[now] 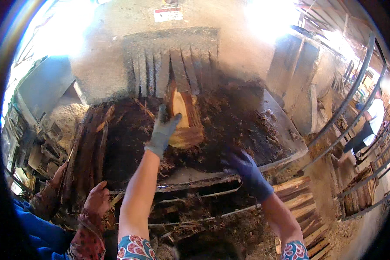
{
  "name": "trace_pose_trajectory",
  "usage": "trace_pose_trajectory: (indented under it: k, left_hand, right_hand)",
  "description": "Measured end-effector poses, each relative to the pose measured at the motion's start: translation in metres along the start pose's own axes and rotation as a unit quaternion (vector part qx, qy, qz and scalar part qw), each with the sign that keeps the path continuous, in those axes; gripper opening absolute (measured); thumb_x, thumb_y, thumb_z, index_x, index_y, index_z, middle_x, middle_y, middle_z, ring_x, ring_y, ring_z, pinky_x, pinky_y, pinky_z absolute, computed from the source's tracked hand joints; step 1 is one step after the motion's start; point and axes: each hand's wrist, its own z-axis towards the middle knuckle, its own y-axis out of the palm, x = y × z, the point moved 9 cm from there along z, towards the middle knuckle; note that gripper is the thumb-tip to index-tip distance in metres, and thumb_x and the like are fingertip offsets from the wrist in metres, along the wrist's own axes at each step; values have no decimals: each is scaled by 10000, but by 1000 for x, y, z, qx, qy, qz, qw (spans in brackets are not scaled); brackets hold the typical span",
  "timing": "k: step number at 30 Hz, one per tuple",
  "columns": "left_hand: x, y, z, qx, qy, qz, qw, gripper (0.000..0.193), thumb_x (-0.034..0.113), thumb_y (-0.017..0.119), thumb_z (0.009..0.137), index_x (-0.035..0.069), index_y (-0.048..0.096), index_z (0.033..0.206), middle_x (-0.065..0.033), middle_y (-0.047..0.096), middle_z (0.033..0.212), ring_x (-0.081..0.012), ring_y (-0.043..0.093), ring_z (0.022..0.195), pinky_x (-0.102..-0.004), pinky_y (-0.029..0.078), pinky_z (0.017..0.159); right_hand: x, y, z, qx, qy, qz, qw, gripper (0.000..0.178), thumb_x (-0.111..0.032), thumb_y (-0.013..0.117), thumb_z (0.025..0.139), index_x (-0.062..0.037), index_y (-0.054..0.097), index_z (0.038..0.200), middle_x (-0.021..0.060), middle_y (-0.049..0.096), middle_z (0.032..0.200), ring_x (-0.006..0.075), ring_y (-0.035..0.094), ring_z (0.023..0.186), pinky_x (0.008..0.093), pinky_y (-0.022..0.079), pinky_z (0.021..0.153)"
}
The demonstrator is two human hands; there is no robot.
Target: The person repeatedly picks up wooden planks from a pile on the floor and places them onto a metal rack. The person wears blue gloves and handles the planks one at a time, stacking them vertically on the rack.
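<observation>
A short split piece of wood (187, 115) lies on the bark-covered table, its far end at a curtain of hanging strips (177, 71) over an opening in the machine. The wood has a pale cut face and brown bark along its right side. My left hand (162, 132), in a grey glove, rests against the wood's left side with thumb and fingers spread. My right hand (245, 171), in a dark blue glove, hovers at the table's near edge, fingers stretched out, holding nothing.
Dark bark debris covers the table (286, 117). At left, a co-worker's hands (97, 199) are by long bark slabs (89, 143). Split wood (299, 199) is stacked below right. Curved metal rails (355, 95) run along the right; another person (372, 119) stands beyond them.
</observation>
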Motion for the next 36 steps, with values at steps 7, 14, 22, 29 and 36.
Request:
trace_pose_trajectory:
  k: [7,14,22,29,36]
  left_hand:
    - [-19,2,-27,29,-15,-21,999,815,274,714,745,-10,238,1341,-120,443,1262,-204,416,1152,-307,318,980]
    - [5,21,-77,29,-42,-132,990,705,181,656,803,41,237,1353,-89,464,1235,-161,437,1118,-295,342,953]
    - [32,107,-222,-9,-28,-42,999,989,322,678,750,-36,-17,1356,-252,163,1345,-330,214,1244,-367,251,1010]
    - [60,157,-342,-98,-54,64,992,977,192,704,741,38,-11,1389,-176,254,1323,-272,318,1219,-393,346,975]
    - [6,166,-351,-148,-369,-312,863,548,282,538,860,-14,354,1283,-149,423,1277,-267,400,1172,-371,343,975]
  right_hand:
    - [-45,101,80,-135,-309,-203,919,456,-291,560,863,-78,453,1251,58,537,1189,195,551,1031,295,459,825]
    - [-47,96,51,-104,-374,-303,870,454,-272,575,851,-57,479,1239,64,555,1143,165,557,983,304,466,810]
    - [-35,21,-66,-118,-235,-486,833,521,-323,488,880,-6,405,1285,102,435,1293,187,439,1140,291,392,911]
    - [19,-55,-214,52,21,-54,997,780,-432,591,799,-20,257,1370,84,325,1386,179,316,1258,321,300,999]
    - [42,-59,-283,113,93,132,980,768,-265,626,799,-60,192,1399,67,295,1405,162,266,1282,311,230,1044]
